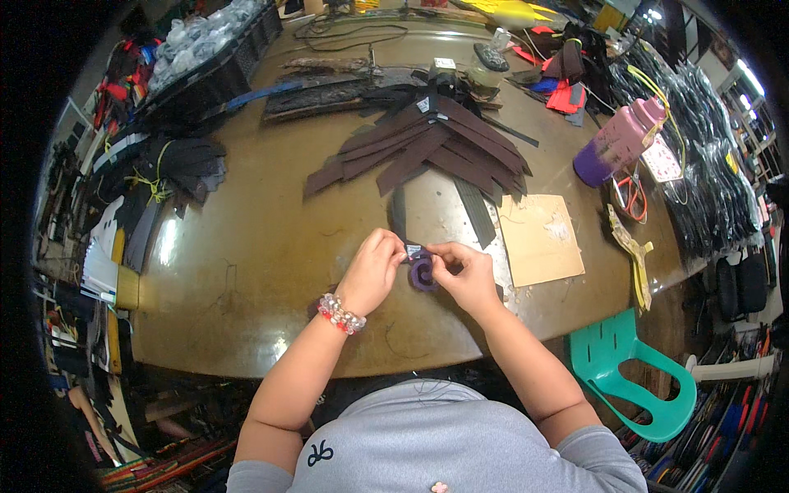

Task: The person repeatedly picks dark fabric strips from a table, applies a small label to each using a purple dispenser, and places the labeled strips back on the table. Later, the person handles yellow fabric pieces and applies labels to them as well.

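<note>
My left hand [374, 267], with bead bracelets at its wrist, is closed in a pinch at the end of a dark strap [398, 215]. A small white label [413, 250] shows at its fingertips. Close by on the right, the bent thumb and fingers of my right hand [467, 279] close on the edge of a purple coiled strip [422, 274]. The fingertips partly hide where strap, label and coil meet. Beyond the hands, a fanned stack of dark brown straps [444, 148] lies on the table, some with white labels at the top.
A tan board [541, 240] lies right of my hands. Farther right are a pink and purple bottle [616, 141] and orange-handled scissors [631, 197]. Tied dark straps [168, 172] lie left. A green plastic chair [637, 374] stands at the table's right front edge.
</note>
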`<state>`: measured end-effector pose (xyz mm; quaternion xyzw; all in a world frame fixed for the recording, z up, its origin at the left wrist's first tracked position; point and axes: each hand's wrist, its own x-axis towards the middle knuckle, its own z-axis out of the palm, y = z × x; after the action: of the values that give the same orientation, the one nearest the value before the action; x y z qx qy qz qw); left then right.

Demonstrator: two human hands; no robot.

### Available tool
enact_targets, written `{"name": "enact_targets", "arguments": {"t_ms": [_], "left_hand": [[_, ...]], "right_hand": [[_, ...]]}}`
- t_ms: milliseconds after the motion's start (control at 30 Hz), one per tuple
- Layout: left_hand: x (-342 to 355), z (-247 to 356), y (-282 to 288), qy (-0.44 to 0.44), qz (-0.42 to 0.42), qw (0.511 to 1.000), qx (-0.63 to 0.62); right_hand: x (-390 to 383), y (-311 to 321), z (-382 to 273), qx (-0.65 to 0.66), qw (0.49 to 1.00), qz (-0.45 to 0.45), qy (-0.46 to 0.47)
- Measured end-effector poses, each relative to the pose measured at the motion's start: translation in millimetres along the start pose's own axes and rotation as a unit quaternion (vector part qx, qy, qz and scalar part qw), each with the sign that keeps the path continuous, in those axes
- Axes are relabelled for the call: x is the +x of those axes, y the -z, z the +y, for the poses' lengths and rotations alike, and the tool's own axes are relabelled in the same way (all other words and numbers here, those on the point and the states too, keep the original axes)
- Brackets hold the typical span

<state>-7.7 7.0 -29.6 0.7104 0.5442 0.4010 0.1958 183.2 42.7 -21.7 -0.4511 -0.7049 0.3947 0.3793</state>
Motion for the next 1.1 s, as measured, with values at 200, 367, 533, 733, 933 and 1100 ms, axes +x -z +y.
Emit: {"name": "enact_targets", "arguments": {"t_ms": [200,367,533,733,933,1100], "left_hand": [[2.1,4.8,5.7,0.008,0.04,0.999,-0.01],[-25.2,55.8,-4.0,0.058,-0.04,0.996,-0.059],[-51.3,80.7,-22.2,-0.265,-0.408,0.857,-0.172],[-8.1,40.1,-32.6,-0.243,-0.349,0.87,-0.251],[-6.5,28.4,-20.7,-0.141,-0.352,0.897,-0.229],[-9.4,28.1,-27.8,-0.143,-0.341,0.91,-0.186]], "right_hand": [[3.6,0.7,3.9,0.055,0.998,0.003,-0.038],[25.5,17.1,-7.4,0.328,0.926,0.111,-0.154],[95.8,5.7,-50.4,0.275,0.958,0.013,-0.074],[228.8,-94.8,-81.5,0.365,0.923,-0.081,-0.097],[339.7,-181.1,-63.5,0.369,0.917,0.057,-0.137],[365.9,-212.6,-63.3,0.379,0.913,0.097,-0.116]]}}
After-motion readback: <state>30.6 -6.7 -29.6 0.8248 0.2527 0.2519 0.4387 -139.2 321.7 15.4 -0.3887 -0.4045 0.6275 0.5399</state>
